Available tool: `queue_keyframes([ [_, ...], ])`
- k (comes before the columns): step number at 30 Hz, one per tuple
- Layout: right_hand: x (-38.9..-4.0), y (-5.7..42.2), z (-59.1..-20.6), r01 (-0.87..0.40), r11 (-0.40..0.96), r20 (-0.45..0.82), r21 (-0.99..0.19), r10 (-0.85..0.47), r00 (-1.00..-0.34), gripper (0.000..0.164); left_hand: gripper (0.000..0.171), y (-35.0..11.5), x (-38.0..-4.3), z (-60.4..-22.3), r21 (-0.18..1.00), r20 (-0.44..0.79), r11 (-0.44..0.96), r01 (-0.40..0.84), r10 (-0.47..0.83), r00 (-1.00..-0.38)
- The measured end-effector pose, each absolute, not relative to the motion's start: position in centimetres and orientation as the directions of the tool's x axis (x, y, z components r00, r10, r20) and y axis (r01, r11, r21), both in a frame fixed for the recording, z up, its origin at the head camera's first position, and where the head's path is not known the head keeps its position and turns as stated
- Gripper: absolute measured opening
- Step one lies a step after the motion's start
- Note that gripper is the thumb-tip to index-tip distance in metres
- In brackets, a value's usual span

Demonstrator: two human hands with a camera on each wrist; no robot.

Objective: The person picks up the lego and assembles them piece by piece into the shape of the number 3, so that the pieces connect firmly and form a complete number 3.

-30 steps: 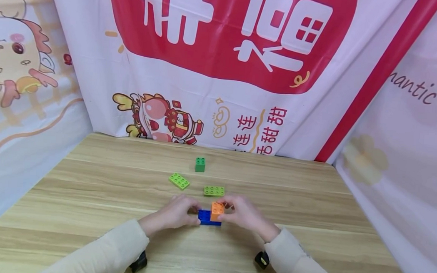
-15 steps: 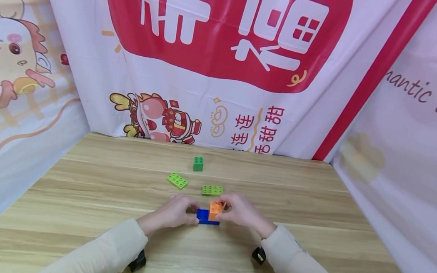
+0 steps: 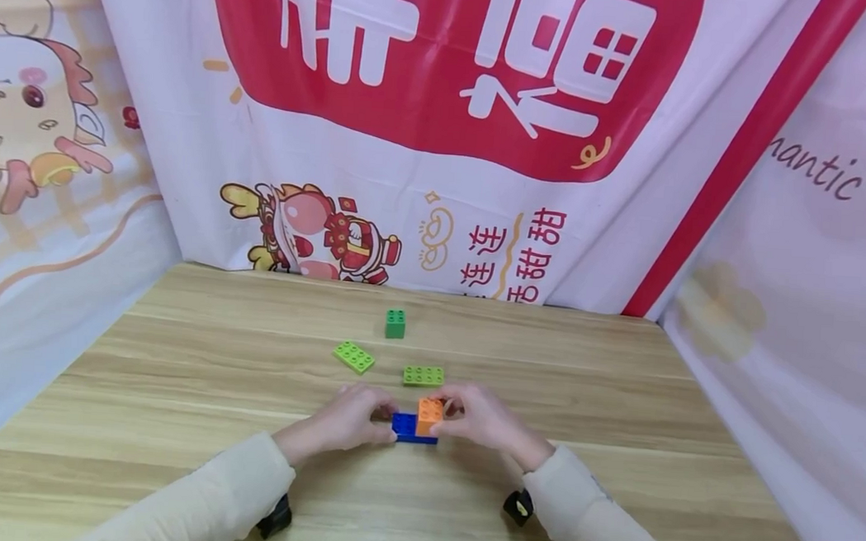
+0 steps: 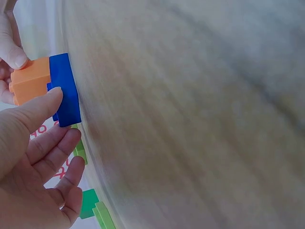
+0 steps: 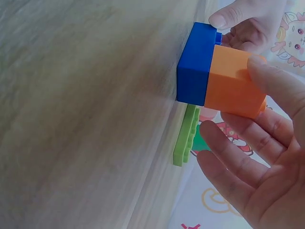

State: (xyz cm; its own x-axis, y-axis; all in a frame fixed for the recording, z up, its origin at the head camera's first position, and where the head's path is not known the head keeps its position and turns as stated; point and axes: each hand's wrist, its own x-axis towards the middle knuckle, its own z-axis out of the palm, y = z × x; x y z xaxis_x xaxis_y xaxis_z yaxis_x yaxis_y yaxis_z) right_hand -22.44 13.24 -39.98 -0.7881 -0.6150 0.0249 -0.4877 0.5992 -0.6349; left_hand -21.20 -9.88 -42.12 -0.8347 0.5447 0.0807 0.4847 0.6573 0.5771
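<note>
A long blue toy brick [image 3: 404,427] lies on the wooden table in front of me, its studs facing up. On its right half sits a taller orange brick [image 3: 429,417], flush against the blue one in the right wrist view. My left hand [image 3: 352,419] pinches the left end of the blue brick, thumb at the near side in the left wrist view. With thumb and fingers my right hand [image 3: 481,422] grips the orange brick; its other fingers spread loosely past it.
Just behind the hands lies a flat lime-green brick [image 3: 423,376]. Another lime-green brick [image 3: 354,357] lies angled to its left. A dark green brick [image 3: 396,324] stands farther back. Printed cloth [image 3: 439,172] hangs at the table's rear edge.
Both hands keep their hold, and the orange brick stays on the blue one. Only a slight shift of the head view shows.
</note>
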Motion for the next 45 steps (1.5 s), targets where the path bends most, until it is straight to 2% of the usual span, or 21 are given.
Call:
queue_keyframes([
  [6,-22.6,13.5,-39.9,-0.502,0.584,0.028,-0.638,-0.634,-0.773,0.047,0.025,-9.8,-21.3,-42.1,0.576,0.071,0.66,0.482,0.547,-0.834],
  [12,-23.1,14.1,-39.8,-0.425,0.55,-0.013,-0.719,-0.622,-0.783,0.063,0.025,-9.7,-21.3,-42.0,0.575,0.07,0.66,0.484,0.549,-0.833],
  [21,-24.7,15.0,-38.8,-0.38,0.499,0.006,-0.779,-0.599,-0.8,0.055,0.027,-9.6,-21.3,-42.0,0.581,0.076,0.652,0.487,0.552,-0.83],
  [28,-26.2,14.8,-38.8,-0.371,0.507,0.029,-0.778,-0.561,-0.828,0.048,0.027,-9.7,-21.1,-42.0,0.579,0.065,0.662,0.475,0.544,-0.837],
  [38,-28.2,14.5,-39.6,-0.334,0.535,0.022,-0.776,-0.506,-0.862,0.048,0.027,-9.9,-21.1,-42.1,0.574,0.059,0.669,0.472,0.541,-0.839],
  [45,-29.3,14.4,-40.5,-0.338,0.562,0.007,-0.755,-0.508,-0.861,0.05,0.026,-9.9,-21.1,-42.1,0.573,0.057,0.674,0.466,0.534,-0.843],
])
